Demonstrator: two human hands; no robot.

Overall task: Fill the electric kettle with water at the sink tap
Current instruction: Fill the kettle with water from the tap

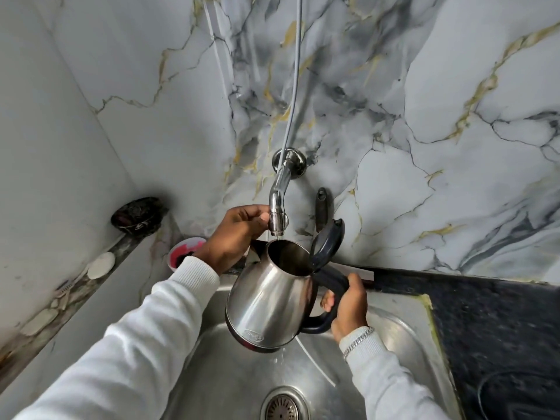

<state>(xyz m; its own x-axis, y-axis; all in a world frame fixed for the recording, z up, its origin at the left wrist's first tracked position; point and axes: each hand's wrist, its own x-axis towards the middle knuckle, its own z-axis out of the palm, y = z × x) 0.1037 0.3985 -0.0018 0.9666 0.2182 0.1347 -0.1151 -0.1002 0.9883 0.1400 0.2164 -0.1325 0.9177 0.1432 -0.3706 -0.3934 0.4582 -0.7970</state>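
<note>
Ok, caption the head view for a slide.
Right hand holds open kettle under tap; left hand at the spout.

Stainless steel sink (403, 334) with round drain strainer (284, 404) at its base, directly below the right hand's (348, 307) grip on the handle. Dark speckled countertop (497, 322) adjoins the basin to the right of that grip, a thin black cord (485, 386) lying on it. Left of the grip, a marble ledge (69, 292) carries a pale soap piece (101, 265), a dark scrubber (138, 216) and a pink-rimmed bowl (185, 253).
</note>
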